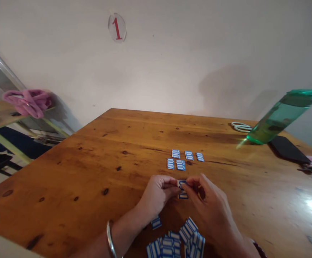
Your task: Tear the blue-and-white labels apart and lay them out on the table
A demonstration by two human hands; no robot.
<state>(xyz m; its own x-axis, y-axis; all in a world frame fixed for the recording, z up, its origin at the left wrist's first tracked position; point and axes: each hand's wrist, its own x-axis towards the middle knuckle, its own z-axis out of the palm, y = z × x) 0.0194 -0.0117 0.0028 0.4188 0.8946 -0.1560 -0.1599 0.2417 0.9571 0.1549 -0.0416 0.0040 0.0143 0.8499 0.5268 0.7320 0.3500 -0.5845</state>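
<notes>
Between my two hands is a small white label sheet with blue-framed boxes [183,196], lifted in front of me. My left hand [158,193] pinches its left edge between thumb and fingers. On the opposite side, the thumb and fingers of my right hand [208,197] close on its upper right part and cover some of it. Beyond my hands, several similar label sheets [180,165] lie in small groups in two rows on the wooden table. Nearer to me, a loose pile of such sheets [168,247] spreads below my wrists, and one sheet [156,223] lies partly under my left forearm.
At the right stand a green transparent bottle [281,116], a dark flat object [289,149] and a coiled white cable [241,127]. The wooden table [134,132] meets a white wall bearing a red number sign [117,28]. A pink cloth [29,101] lies on a side table at left.
</notes>
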